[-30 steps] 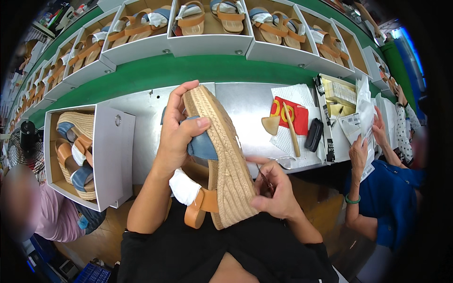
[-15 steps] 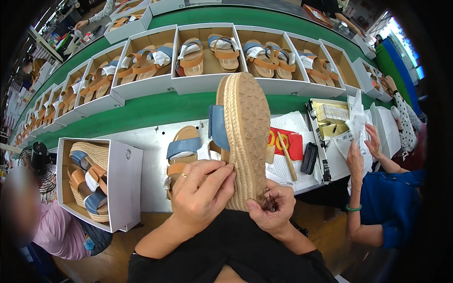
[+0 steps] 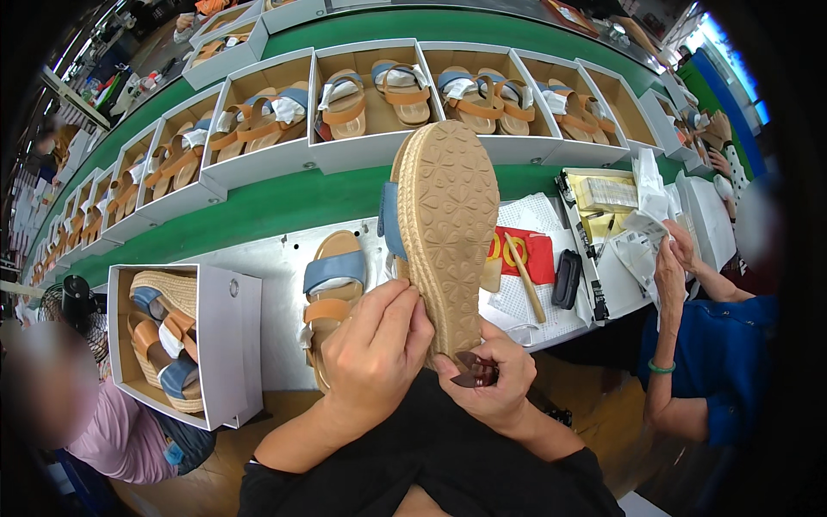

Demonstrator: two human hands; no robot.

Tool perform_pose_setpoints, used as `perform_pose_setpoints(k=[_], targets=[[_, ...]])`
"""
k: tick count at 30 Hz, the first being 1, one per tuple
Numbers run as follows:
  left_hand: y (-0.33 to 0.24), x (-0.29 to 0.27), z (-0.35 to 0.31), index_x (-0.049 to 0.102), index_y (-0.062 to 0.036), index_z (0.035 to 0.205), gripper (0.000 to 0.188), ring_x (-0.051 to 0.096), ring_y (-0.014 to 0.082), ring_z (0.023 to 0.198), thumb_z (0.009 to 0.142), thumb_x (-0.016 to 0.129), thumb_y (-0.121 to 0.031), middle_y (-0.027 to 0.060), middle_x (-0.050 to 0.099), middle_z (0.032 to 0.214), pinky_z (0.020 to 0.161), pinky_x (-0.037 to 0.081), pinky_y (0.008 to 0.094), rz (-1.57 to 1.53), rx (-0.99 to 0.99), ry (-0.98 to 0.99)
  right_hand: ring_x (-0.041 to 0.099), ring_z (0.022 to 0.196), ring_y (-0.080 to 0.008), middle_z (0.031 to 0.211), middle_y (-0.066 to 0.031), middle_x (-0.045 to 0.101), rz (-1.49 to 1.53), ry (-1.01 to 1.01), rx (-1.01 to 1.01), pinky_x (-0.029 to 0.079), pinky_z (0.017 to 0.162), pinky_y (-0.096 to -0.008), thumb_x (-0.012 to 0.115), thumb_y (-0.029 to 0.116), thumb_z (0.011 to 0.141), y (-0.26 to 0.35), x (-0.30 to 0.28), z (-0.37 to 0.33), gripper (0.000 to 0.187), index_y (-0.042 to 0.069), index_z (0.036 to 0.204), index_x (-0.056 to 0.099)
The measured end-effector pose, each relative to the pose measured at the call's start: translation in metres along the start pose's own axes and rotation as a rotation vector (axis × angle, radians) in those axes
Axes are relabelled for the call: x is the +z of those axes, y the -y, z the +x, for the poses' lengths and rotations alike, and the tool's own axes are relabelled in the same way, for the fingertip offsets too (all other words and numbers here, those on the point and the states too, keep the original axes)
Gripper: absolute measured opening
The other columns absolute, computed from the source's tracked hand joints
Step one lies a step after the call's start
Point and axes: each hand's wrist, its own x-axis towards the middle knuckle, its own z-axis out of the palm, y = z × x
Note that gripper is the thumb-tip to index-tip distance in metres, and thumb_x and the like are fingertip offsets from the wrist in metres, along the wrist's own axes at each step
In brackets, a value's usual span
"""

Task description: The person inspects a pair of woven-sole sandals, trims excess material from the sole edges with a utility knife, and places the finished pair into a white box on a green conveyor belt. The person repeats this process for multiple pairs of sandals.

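A wedge sandal (image 3: 457, 215) is held upright before me, its tan flower-patterned sole facing me and a braided rope edge on the left. A blue strap shows behind that edge. My left hand (image 3: 375, 345) is closed, fingertips pinched at the lower left of the rope edge; anything small between them is hidden. My right hand (image 3: 495, 375) grips the sandal's lower end. Also in that hand is a small dark brown object (image 3: 472, 369), partly covered by the fingers; its kind is unclear. Another sandal (image 3: 336, 276) with blue and tan straps lies on the table behind my left hand.
An open box (image 3: 245, 336) with a pair of sandals stands at left. Boxed sandals line the green conveyor (image 3: 276, 202). Right of the held sandal lie a red cloth (image 3: 536, 263), a wooden-handled tool (image 3: 525, 284) and a black case (image 3: 565, 280). A co-worker in blue handles white paper at right.
The sandal has turned so its sole faces me more fully, and my left hand has shifted slightly right. The dark brown object shows more in my right hand. The co-worker's hands have lowered.
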Motion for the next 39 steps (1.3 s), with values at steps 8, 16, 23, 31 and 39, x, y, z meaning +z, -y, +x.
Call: perform_pose_setpoints(k=[8, 16, 23, 31, 39], targets=[[0.004, 0.003, 0.004, 0.066, -0.0004, 0.087, 0.022, 0.066, 0.0243, 0.071, 0.068, 0.075, 0.004, 0.0086, 0.066, 0.091, 0.062, 0.054, 0.0317, 0.025, 0.014, 0.042, 0.059, 0.058, -0.0082, 0.091, -0.0213, 0.069, -0.008, -0.012, 0.054, 0.047, 0.05, -0.0228, 0.087, 0.014, 0.075, 0.003, 0.002, -0.003, 0.048, 0.002, 0.097, 0.046], [0.017, 0.009, 0.004, 0.066, 0.0003, 0.088, 0.021, 0.065, 0.0218, 0.068, 0.069, 0.071, 0.008, 0.0118, 0.067, 0.092, 0.058, 0.053, 0.0297, -0.261, -0.107, -0.073, 0.044, 0.057, -0.0016, 0.083, -0.0054, 0.062, 0.245, -0.025, 0.396, 0.036, 0.051, -0.0189, 0.077, 0.013, 0.086, 0.001, -0.001, -0.021, 0.037, 0.005, 0.098, 0.043], [0.025, -0.01, 0.011, 0.067, -0.0018, 0.087, 0.019, 0.065, 0.0253, 0.084, 0.075, 0.06, 0.01, 0.0107, 0.068, 0.097, 0.072, 0.053, 0.0344, -0.264, -0.083, 0.099, 0.038, 0.062, -0.0003, 0.076, 0.0026, 0.048, 0.392, -0.026, 0.603, 0.032, 0.054, -0.0187, 0.071, 0.01, 0.09, 0.01, -0.008, -0.014, 0.031, 0.006, 0.098, 0.042], [0.007, 0.0, 0.004, 0.072, -0.0029, 0.09, 0.019, 0.06, 0.0242, 0.09, 0.073, 0.079, 0.0, 0.0099, 0.066, 0.1, 0.076, 0.05, 0.0326, -0.218, -0.067, 0.134, 0.047, 0.057, -0.0019, 0.076, -0.0053, 0.062, 0.326, -0.113, 0.441, 0.039, 0.05, -0.0201, 0.079, 0.014, 0.085, -0.003, -0.004, -0.026, 0.038, 0.002, 0.097, 0.045], [0.007, 0.0, 0.0, 0.072, -0.0048, 0.089, 0.019, 0.053, 0.0214, 0.095, 0.073, 0.082, -0.004, 0.0082, 0.055, 0.105, 0.078, 0.047, 0.0324, -0.439, -0.305, 0.216, 0.053, 0.059, -0.0047, 0.105, -0.0281, 0.068, 0.051, -0.065, 0.049, 0.044, 0.052, -0.0218, 0.078, 0.013, 0.083, -0.008, -0.007, -0.016, 0.04, 0.003, 0.099, 0.043]])
